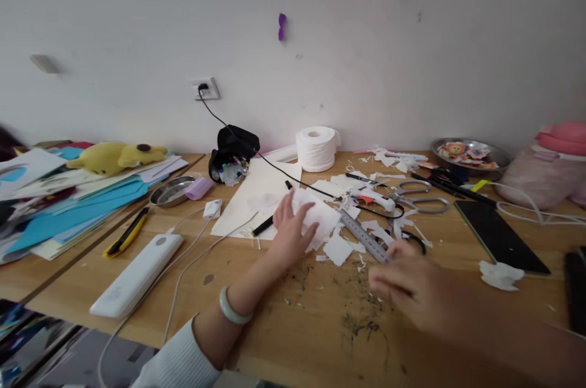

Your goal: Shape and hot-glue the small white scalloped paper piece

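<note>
My left hand (293, 229), a pale bangle on its wrist, has its fingers spread at the edge of a white paper piece (323, 217). Whether the fingertips press on that paper is hard to tell. Blurred by motion, my right hand (407, 281) is closed on the near end of a steel ruler (364, 237), which points away toward the paper. Torn paper scraps (337, 249) lie between the hands. A black marker (262, 227) rests by my left hand on a large cream sheet (245, 202). Scissors (421, 197) lie beyond the ruler.
A toilet paper roll (315, 149) stands near the wall. At left are a yellow utility knife (127, 233), a white power bank (137, 275) with cables, and stacked papers (86, 211). To the right lie a dark phone (501, 235) and a metal bowl (497, 162) of wrapped sweets.
</note>
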`<state>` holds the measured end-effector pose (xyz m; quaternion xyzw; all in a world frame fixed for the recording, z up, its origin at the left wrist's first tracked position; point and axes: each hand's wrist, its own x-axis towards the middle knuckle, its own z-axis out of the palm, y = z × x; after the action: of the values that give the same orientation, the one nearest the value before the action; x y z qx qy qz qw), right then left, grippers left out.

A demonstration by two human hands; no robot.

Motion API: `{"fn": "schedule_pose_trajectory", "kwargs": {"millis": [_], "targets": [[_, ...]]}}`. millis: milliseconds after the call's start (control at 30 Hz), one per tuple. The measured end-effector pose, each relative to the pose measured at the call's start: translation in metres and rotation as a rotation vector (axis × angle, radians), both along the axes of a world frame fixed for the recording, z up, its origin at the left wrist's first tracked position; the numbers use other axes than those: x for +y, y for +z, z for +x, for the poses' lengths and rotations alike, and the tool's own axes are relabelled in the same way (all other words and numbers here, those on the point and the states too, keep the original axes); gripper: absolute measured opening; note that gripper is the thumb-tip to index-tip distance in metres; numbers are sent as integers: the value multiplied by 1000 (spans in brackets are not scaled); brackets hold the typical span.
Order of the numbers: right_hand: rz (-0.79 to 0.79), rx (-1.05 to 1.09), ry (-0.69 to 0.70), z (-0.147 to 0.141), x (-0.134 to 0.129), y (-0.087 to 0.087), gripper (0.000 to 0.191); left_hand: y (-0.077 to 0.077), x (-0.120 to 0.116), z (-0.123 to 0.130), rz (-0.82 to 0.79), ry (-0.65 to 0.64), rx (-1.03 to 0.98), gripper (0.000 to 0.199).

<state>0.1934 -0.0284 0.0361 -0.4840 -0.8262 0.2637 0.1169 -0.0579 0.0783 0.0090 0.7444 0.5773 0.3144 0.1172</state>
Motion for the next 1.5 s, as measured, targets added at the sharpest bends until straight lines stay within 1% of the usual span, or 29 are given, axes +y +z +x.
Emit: {"fn": "schedule_pose_trajectory", "kwargs": {"millis": [33, 67, 100, 133, 200, 267, 333, 400, 467, 533, 600, 633, 767, 833, 900, 1000, 1067, 1133, 1200, 1267, 1333, 1400, 1500], "targets": [[114, -81, -33, 4, 24, 5, 25, 3, -6, 4, 15, -150, 116, 34], [194, -141, -76, 9, 43, 6, 25, 5, -10, 9, -12, -309, 212, 34], [237, -184, -123, 14, 57, 4, 23, 6, -14, 13, -42, -405, 279, 38], [242, -213, -178, 19, 64, -1, 21, 6, -17, 17, -62, -444, 319, 42], [191, -245, -244, 27, 67, -14, 31, 5, -20, 23, -92, -473, 368, 42], [153, -257, -278, 31, 61, -25, 34, 4, -20, 27, -104, -439, 395, 35], [131, -258, -318, 33, 58, -28, 34, 3, -18, 28, -107, -387, 410, 25], [77, -259, -342, 34, 59, -26, 33, 2, -15, 27, -108, -354, 414, 21], [-15, -280, -328, 40, 62, -20, 26, 2, -11, 24, -108, -327, 418, 23], [-108, -325, -298, 53, 65, -14, 17, 2, -6, 20, -110, -289, 425, 28], [-165, -338, -285, 70, 68, -11, 13, 0, -1, 15, -116, -239, 439, 30], [-178, -339, -296, 79, 69, -11, 14, -1, 2, 12, -121, -221, 447, 30], [-188, -345, -435, 106, 75, -9, 12, -6, 13, -1, -144, -98, 474, 29], [-155, -360, -496, 113, 77, -10, 13, -8, 15, -5, -159, -47, 475, 27], [-77, -365, -525, 117, 78, -13, 20, -9, 16, -7, -173, 21, 463, 29], [121, -380, -514, 118, 79, -23, 34, -9, 16, -7, -197, 168, 420, 43], [245, -396, -498, 115, 79, -32, 39, -9, 16, -8, -217, 233, 382, 53], [340, -401, -477, 109, 78, -39, 43, -9, 18, -9, -238, 240, 335, 54], [395, -387, -443, 102, 76, -45, 47, -9, 20, -11, -260, 213, 274, 49], [389, -346, -397, 95, 75, -49, 46, -8, 22, -13, -285, 181, 196, 43], [355, -284, -362, 91, 75, -52, 36, -8, 24, -14, -313, 163, 103, 40], [334, -245, -369, 88, 79, -51, 30, -7, 25, -15, -331, 164, -2, 36], [378, -230, -407, 83, 89, -42, 35, -5, 26, -17, -341, 187, -174, 26]]}}
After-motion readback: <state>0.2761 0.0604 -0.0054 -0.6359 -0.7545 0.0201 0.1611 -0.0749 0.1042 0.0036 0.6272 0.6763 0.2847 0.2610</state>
